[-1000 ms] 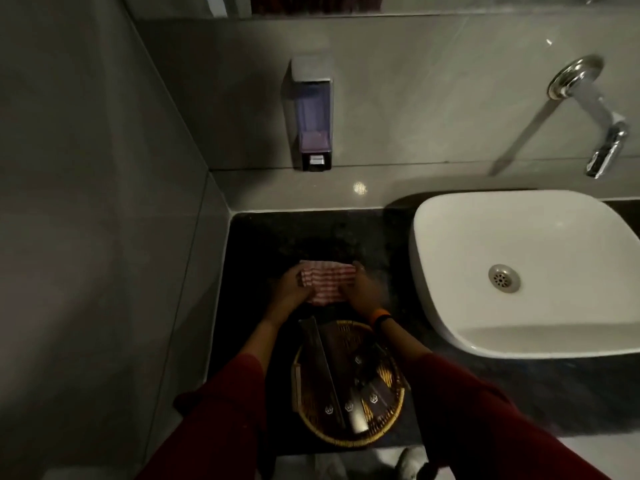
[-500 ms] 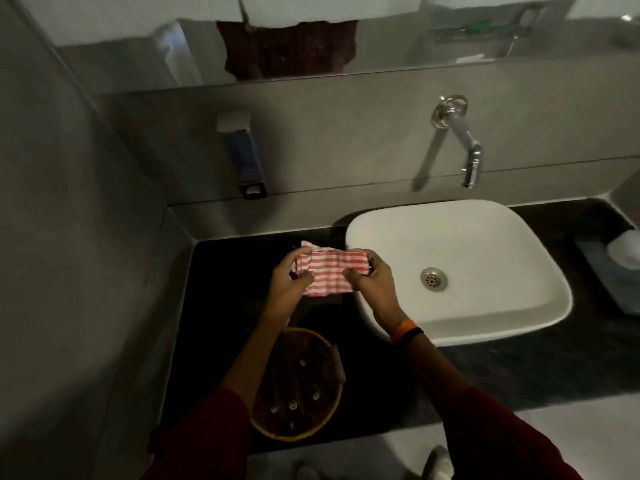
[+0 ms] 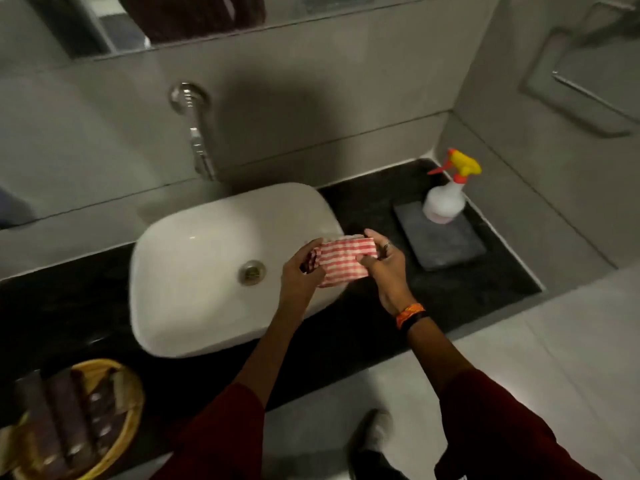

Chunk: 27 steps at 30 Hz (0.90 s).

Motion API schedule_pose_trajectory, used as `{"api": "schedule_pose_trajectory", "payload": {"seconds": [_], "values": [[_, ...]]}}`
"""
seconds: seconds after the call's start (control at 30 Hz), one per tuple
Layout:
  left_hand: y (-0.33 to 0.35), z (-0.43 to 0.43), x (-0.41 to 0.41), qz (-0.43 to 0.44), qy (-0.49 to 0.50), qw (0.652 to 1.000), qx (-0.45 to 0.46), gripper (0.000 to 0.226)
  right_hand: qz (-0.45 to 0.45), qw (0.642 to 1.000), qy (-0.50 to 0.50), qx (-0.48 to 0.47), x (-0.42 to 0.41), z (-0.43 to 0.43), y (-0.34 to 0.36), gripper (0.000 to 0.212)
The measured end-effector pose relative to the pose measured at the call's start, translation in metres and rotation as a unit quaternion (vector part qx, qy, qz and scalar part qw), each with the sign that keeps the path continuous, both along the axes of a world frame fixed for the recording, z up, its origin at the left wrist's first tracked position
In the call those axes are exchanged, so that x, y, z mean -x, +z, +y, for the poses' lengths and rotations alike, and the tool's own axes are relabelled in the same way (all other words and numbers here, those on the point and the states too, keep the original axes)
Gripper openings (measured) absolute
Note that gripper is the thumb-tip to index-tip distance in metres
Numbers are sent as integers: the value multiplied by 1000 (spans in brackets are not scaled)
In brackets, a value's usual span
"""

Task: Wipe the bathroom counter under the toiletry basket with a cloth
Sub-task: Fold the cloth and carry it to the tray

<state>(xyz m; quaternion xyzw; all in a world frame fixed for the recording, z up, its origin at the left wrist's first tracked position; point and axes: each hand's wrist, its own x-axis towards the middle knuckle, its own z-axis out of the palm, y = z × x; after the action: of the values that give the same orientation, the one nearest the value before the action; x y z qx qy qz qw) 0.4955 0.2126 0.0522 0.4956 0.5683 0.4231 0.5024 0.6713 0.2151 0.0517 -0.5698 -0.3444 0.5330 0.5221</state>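
Head view, looking down: the fingers of the left hand point(image 3: 300, 277) and right hand point(image 3: 387, 268) pinch opposite ends of a folded red-and-white striped cloth point(image 3: 343, 260), held in the air over the right rim of a white basin point(image 3: 194, 271). A ring shows on a right finger, an orange band point(image 3: 410, 314) at the wrist. The toiletry basket point(image 3: 114, 403) sits on the dark counter point(image 3: 450, 292) at eight o'clock, cut off by the frame edge, its tubes blurred. At two o'clock a white spray bottle point(image 3: 445, 199) stands on a grey tray point(image 3: 446, 240). No writing is legible anywhere
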Motion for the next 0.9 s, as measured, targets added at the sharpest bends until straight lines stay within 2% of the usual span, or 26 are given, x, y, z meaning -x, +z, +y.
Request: {"api": "schedule_pose_trajectory", "payload": {"seconds": [0.1, 0.23, 0.27, 0.33, 0.43, 0.53, 0.67, 0.73, 0.8, 0.87, 0.9], "values": [[-5, 9, -71, 4, -1, 1000, -3, 43, -3, 1000, -10, 15, -75, 9, -10, 53], [-6, 30, -149, 39, -31, 998, 25, 52, -9, 999, -18, 29, -155, 26, -24, 50], [-7, 34, -168, 63, -42, 997, 24, 51, -13, 999, -31, 34, -171, 32, -27, 49], [-14, 43, -200, 96, -44, 994, 19, 34, -32, 997, -54, 44, -198, 45, -32, 44], [-31, 61, -235, 88, -41, 994, 48, 26, -89, 994, -47, 46, -226, 61, -41, 31], [-53, 84, -259, 147, -67, 985, 53, 22, -166, 985, -20, 45, -248, 71, -52, 29], [-86, 102, -278, 217, -94, 971, 35, 36, -257, 963, 17, 76, -266, 85, -70, 40], [-97, 106, -285, 202, -43, 977, 47, 42, -317, 942, 40, 106, -268, 92, -79, 37], [-103, 103, -292, 227, -34, 972, 48, 44, -363, 924, 41, 115, -268, 96, -87, 36], [-111, 99, -291, 299, -91, 950, -27, 47, -383, 916, 29, 117, -267, 96, -92, 38], [-121, 97, -288, 372, -146, 913, -79, 50, -398, 910, 18, 115, -267, 96, -94, 37]]}}
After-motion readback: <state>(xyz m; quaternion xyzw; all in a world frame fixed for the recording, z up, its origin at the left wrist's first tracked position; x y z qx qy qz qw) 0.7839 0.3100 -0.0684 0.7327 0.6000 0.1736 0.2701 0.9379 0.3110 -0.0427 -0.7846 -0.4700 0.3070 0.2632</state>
